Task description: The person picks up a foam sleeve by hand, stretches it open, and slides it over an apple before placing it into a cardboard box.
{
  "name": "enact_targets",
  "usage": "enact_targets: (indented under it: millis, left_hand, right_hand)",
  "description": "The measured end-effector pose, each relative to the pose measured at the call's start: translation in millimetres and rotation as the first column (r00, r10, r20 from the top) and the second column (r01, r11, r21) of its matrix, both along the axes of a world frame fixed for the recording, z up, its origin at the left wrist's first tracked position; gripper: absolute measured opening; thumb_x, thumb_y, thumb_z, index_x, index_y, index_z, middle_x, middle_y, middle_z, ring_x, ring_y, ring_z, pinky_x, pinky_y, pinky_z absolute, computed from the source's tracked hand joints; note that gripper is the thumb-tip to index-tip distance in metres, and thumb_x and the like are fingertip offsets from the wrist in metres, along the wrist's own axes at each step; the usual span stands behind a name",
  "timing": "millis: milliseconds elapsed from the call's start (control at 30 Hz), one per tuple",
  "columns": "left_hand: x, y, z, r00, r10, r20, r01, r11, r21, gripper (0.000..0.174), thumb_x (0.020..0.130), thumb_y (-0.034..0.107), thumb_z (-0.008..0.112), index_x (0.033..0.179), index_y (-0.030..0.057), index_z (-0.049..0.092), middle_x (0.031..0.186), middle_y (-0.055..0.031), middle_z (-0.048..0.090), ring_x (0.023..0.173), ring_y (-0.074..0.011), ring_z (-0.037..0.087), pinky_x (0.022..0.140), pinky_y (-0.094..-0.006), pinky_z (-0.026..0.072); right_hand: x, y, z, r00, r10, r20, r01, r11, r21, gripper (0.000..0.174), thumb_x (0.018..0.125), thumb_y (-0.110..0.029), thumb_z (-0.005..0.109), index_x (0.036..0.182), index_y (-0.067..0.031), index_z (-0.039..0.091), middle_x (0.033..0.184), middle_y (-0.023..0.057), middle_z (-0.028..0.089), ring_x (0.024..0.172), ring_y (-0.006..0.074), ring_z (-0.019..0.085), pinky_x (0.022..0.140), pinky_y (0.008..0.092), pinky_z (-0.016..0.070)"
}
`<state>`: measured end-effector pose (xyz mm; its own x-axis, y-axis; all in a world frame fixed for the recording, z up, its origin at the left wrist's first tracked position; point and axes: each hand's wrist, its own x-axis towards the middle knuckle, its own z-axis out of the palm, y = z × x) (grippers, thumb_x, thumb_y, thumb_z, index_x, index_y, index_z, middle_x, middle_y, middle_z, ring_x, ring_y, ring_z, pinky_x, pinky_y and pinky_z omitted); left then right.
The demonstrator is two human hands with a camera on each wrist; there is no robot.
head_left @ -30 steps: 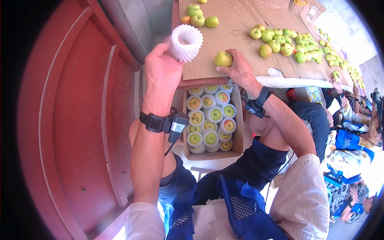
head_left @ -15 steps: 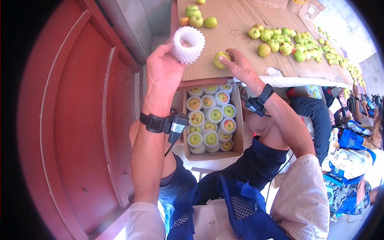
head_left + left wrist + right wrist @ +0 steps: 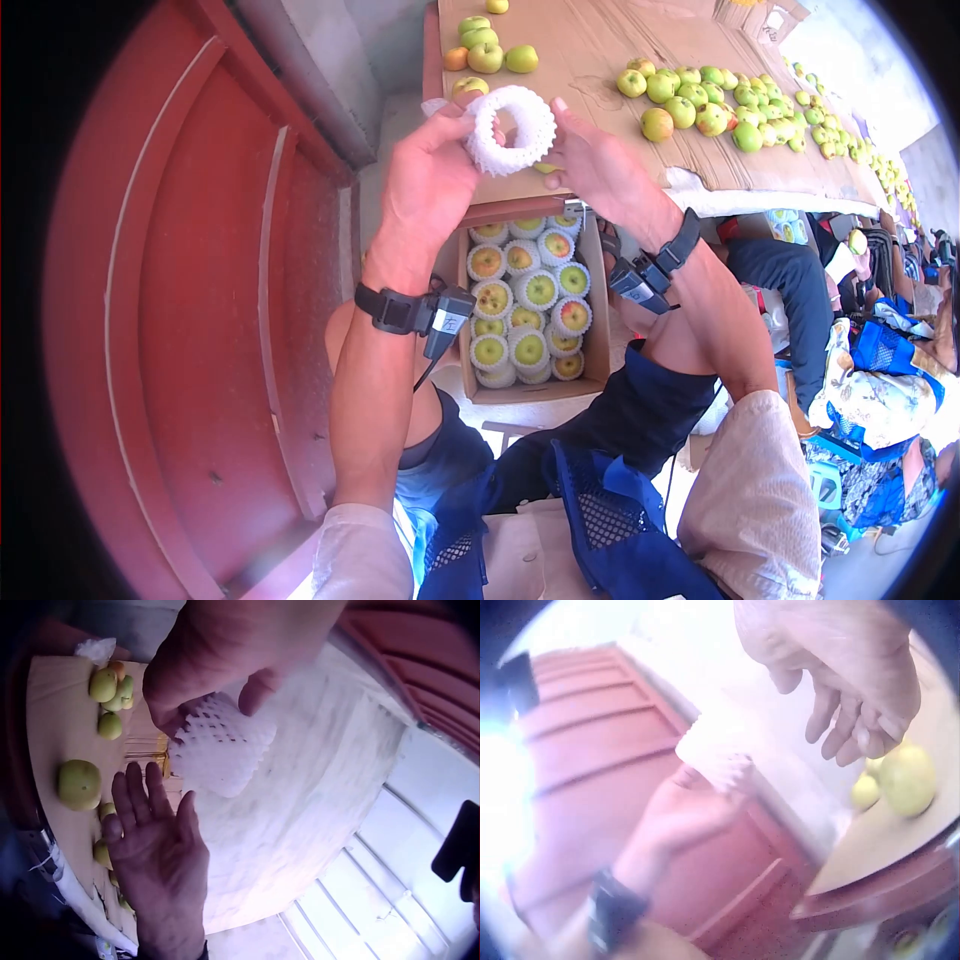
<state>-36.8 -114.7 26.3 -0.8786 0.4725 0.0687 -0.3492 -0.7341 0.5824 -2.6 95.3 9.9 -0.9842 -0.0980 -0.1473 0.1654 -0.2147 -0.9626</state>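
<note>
My left hand (image 3: 432,185) holds a white foam fruit net (image 3: 483,150), a ring-shaped sleeve with a knobbly edge, above the near edge of the cardboard-covered table. In the left wrist view the thumb and fingers pinch the net (image 3: 225,742) at one end. Close to the net's right side is my right hand (image 3: 620,170), its fingers extended and nothing held. The left wrist view shows that right hand (image 3: 165,862) palm up, apart from the net. A green apple (image 3: 79,785) lies on the table near it; in the head view the hands mostly cover this apple.
Below the table edge stands a cardboard box (image 3: 597,350) of apples in foam nets. Several loose apples (image 3: 485,57) lie at the table's far left, and a larger pile (image 3: 710,120) spreads to the right. A red door (image 3: 200,300) is at left; other people sit at right.
My right hand has let go of the green apple and moved up and left to the foam net. My left hand has brought the net rightward, its opening turned more toward the head camera.
</note>
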Motion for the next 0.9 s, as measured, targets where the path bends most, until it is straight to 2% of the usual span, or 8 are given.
enact_targets:
  millis: [67,167,367,567,667,700,767,900]
  left_hand:
    - [2.2,3.7,-1.2,0.999,-0.033,-0.035,0.031,0.997,-0.064,0.041,0.091,0.005,0.056,0.130,-0.0086,0.052,0.112,-0.0139,0.060,0.095,-0.0218,0.059,0.095,-0.0375,0.0483]
    - [1.1,8.6,-5.9,0.997,-0.039,-0.060,0.031,0.991,-0.129,0.043,0.091,0.005,0.056,0.132,-0.0073,0.052,0.116,-0.0134,0.061,0.101,-0.0219,0.060,0.096,-0.0367,0.0478]
    - [1.0,22.3,-6.1,0.991,-0.062,-0.121,0.031,0.970,-0.242,0.040,0.093,0.008,0.056,0.131,-0.0036,0.054,0.125,-0.0124,0.059,0.111,-0.0214,0.059,0.100,-0.0366,0.0448]
    - [-19.8,42.7,-9.8,0.972,-0.102,-0.214,-0.003,0.897,-0.442,0.036,0.095,0.014,0.060,0.128,-0.0008,0.056,0.122,-0.0090,0.063,0.111,-0.0181,0.059,0.099,-0.0355,0.0449]
    - [-31.6,51.5,-13.3,0.974,-0.111,-0.197,-0.015,0.839,-0.544,0.033,0.095,0.015,0.061,0.125,0.0011,0.058,0.118,-0.0070,0.065,0.107,-0.0157,0.061,0.094,-0.0336,0.0473]
    - [-35.4,54.9,-17.0,0.973,-0.116,-0.197,-0.010,0.838,-0.546,0.033,0.095,0.015,0.061,0.125,0.0011,0.058,0.118,-0.0070,0.065,0.107,-0.0157,0.061,0.094,-0.0336,0.0473]
    - [-41.7,61.4,-25.5,0.987,-0.079,-0.139,-0.026,0.777,-0.628,0.028,0.095,0.015,0.063,0.120,0.0028,0.060,0.112,-0.0049,0.066,0.098,-0.0130,0.062,0.084,-0.0298,0.0496]
    - [-52.1,67.5,-42.0,0.987,-0.093,-0.129,-0.020,0.730,-0.683,0.021,0.095,0.015,0.063,0.113,0.0042,0.063,0.104,-0.0031,0.067,0.087,-0.0102,0.060,0.071,-0.0262,0.0486]
  right_hand:
    - [-1.4,-0.8,-0.7,0.986,0.166,-0.014,-0.163,0.947,-0.276,0.048,0.102,-0.054,0.053,0.119,-0.0113,0.064,0.114,0.0009,0.065,0.107,0.0137,0.055,0.077,0.0293,0.0412]
    - [-5.1,9.4,3.6,0.978,0.207,-0.032,-0.204,0.910,-0.362,0.042,0.101,-0.049,0.058,0.116,-0.0103,0.063,0.114,0.0003,0.063,0.104,0.0127,0.056,0.079,0.0296,0.0415]
    - [-3.6,21.8,6.7,0.979,0.131,-0.155,-0.173,0.936,-0.306,0.030,0.099,-0.035,0.066,0.115,-0.0104,0.065,0.115,0.0001,0.064,0.103,0.0118,0.056,0.081,0.0306,0.0428]
    - [-21.1,58.9,-6.4,0.949,0.189,-0.252,-0.273,0.892,-0.359,0.024,0.101,-0.026,0.062,0.117,-0.0071,0.062,0.109,0.0012,0.065,0.098,0.0110,0.060,0.075,0.0272,0.0476]
    - [-22.8,65.5,-14.0,0.982,0.064,-0.177,-0.128,0.916,-0.381,0.017,0.101,-0.023,0.062,0.111,-0.0100,0.063,0.101,-0.0030,0.065,0.084,0.0049,0.058,0.057,0.0217,0.0381]
    - [-24.8,68.7,-18.7,0.982,0.058,-0.178,-0.124,0.916,-0.382,0.017,0.101,-0.023,0.062,0.111,-0.0100,0.063,0.101,-0.0030,0.065,0.084,0.0049,0.058,0.057,0.0217,0.0381]
    - [-29.4,73.5,-28.7,0.998,-0.028,-0.047,0.018,0.976,-0.217,0.016,0.101,-0.023,0.063,0.111,-0.0107,0.063,0.095,-0.0043,0.065,0.075,0.0032,0.055,0.051,0.0202,0.0337]
    - [-40.2,72.8,-45.1,0.993,-0.116,0.026,0.117,0.992,-0.041,0.017,0.099,-0.025,0.066,0.109,-0.0107,0.064,0.090,-0.0055,0.065,0.068,0.0022,0.051,0.048,0.0194,0.0286]
